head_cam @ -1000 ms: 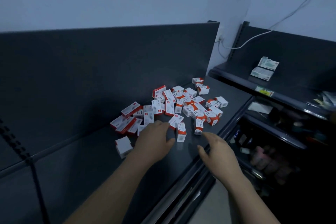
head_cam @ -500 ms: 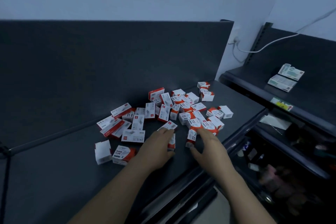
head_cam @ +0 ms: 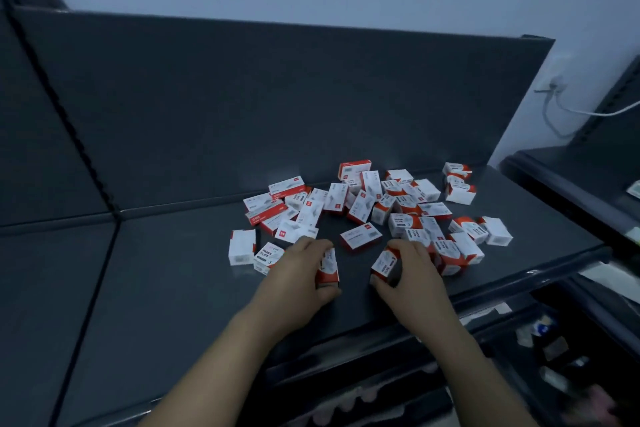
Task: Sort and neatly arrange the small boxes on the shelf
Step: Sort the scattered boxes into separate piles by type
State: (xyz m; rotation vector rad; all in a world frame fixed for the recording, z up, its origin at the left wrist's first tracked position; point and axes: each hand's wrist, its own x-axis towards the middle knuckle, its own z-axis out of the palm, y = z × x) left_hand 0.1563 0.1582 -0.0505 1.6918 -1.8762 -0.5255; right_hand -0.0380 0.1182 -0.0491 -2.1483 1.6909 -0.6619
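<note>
- The left hand point(head_cam: 298, 274), fingers curled, grips one box point(head_cam: 328, 267); the right hand point(head_cam: 412, 270) pinches a second box point(head_cam: 385, 262).
- Judged best: stand both upright, labels matching, on the bare shelf point(head_cam: 173, 270) toward nine o'clock.
- The unsorted heap point(head_cam: 374, 204) lies at twelve o'clock.

Small red-and-white boxes point(head_cam: 372, 206), loose heap.
Scattered at mixed angles across dark shelf point(head_cam: 166, 288), centre to right; many overlapping, some marked PAPER CLIPS.

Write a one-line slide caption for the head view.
Left hand grips one red-and-white box, right hand a second box, at the near edge of a jumbled pile on the dark shelf.
</note>
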